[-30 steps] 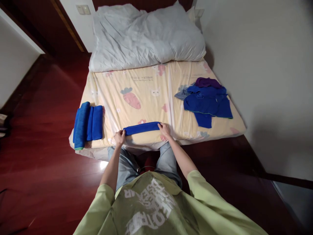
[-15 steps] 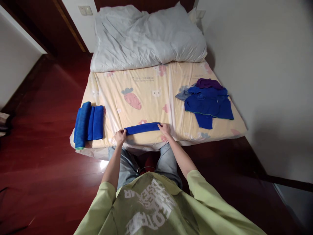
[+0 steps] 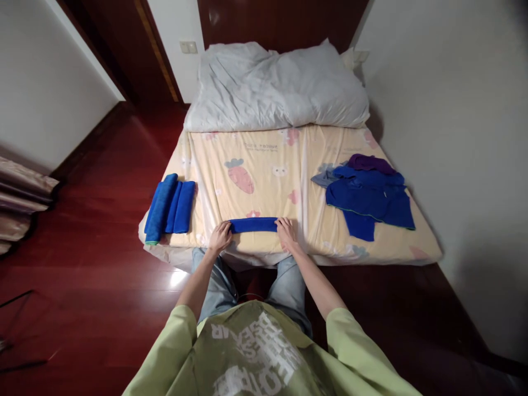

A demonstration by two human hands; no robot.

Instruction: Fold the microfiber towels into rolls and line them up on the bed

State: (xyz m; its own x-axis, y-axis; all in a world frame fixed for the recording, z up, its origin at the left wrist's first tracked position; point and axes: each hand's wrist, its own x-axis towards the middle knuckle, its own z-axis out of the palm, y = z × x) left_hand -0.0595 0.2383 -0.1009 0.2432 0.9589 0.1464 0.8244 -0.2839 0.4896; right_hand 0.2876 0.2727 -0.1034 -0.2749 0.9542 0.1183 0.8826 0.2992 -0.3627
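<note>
A blue towel [image 3: 253, 224] lies folded into a narrow strip near the front edge of the mattress [image 3: 268, 187]. My left hand [image 3: 220, 237] grips its left end with curled fingers. My right hand [image 3: 286, 234] holds the right end, fingers bent over the cloth. Both forearms reach out from light green sleeves over my knees.
A stack of folded blue towels [image 3: 170, 207] lies at the mattress's left front corner. A heap of loose blue and purple cloths [image 3: 367, 192] sits at the right. A white duvet [image 3: 276, 88] fills the far end. Dark red wooden floor surrounds the mattress; a wall stands right.
The view has shifted so the bed sits further right and lower in the picture. The folded towel looks shorter and my hands are closer together.
</note>
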